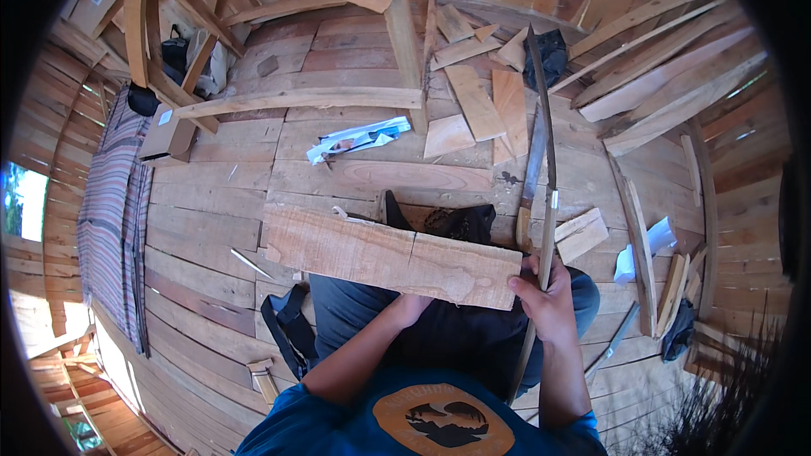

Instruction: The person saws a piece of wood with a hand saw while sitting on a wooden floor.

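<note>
Floor: plank floor (pixel 220 203) all round me, offcuts scattered at upper right.
Board: wide pale board (pixel 393 255) lies across my lap, long axis left to right, its right end a little lower and nearer me.
Strip: thin curved wooden strip (pixel 547 203) stands just off the board's right end, long axis running up and away from me, its top bowing left.
Right hand (pixel 547 300): fingers clenched round the strip, beside the board's right corner.
Left hand (pixel 408 308): under the board's near edge; I cannot tell its finger state.
Containers: cardboard box (pixel 169 135) at left; contents not visible.
</note>
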The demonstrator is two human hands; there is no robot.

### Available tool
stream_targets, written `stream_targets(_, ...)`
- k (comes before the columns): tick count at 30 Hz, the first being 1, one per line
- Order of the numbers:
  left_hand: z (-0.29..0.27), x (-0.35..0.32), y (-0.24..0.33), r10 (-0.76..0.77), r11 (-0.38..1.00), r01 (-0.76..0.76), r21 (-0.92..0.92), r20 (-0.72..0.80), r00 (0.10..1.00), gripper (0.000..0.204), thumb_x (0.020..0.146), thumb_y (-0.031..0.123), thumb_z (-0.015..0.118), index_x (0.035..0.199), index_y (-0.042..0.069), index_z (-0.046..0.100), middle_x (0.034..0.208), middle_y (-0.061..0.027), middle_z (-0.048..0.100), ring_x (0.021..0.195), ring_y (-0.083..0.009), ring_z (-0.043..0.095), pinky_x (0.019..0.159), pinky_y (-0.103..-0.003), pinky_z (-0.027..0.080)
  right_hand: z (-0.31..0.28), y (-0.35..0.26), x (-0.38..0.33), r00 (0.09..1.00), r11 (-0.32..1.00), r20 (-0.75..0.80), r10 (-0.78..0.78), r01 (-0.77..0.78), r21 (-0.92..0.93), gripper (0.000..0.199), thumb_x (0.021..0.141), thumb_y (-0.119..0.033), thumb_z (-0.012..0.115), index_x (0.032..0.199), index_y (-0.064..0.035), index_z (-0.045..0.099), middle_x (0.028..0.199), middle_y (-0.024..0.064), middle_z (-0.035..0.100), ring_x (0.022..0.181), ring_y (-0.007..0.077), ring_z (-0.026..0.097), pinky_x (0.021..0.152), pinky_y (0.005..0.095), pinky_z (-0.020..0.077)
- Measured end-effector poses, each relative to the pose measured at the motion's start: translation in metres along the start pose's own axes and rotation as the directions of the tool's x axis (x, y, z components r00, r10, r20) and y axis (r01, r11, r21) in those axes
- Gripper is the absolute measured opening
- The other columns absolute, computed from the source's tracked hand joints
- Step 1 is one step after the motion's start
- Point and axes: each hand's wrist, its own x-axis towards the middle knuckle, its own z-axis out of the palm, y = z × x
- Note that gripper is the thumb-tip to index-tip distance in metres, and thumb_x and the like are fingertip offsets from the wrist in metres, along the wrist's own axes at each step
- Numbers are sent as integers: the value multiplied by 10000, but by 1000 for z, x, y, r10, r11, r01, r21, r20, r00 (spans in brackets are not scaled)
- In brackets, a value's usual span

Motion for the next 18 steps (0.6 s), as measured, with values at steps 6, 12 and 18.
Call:
stream_targets(6, 15, -62, 51, -261, 811, 126, 571, 160, 952, 386, 1053, 347, 416, 1269, 45, 522, 992, -98, 595, 959, -172, 579, 904, -334, 446, 23, 9, 51, 997, 998, 77, 21, -16, -62, 341, 766, 85, 708, 939, -82, 466, 912, 51, 605, 796, 81, 572, 700, 232, 470)
stream_targets(12, 25, -91, 159, 194, 344, -239, 908, 180, 964, 299, 877, 212, 696, 1096, 25, 616, 915, -123, 631, 889, -294, 620, 830, -399, 469, 32, 10, 85, 998, 995, 70, 4, 3, -100, 281, 802, 21, 701, 894, -88, 459, 865, 72, 612, 441, 44, 432, 330, 221, 273)
stream_targets(18, -36, -54, 194, 677, -55, 167, 984, -86, 731, 565, 876, 342, 671, 1282, -11, 499, 1050, -193, 587, 1022, -353, 574, 929, -433, 431, 45, 14, 119, 998, 983, 45, 45, -36, -180, 282, 802, 2, 705, 885, -99, 455, 854, 76, 608, 405, 61, 419, 322, 228, 285)
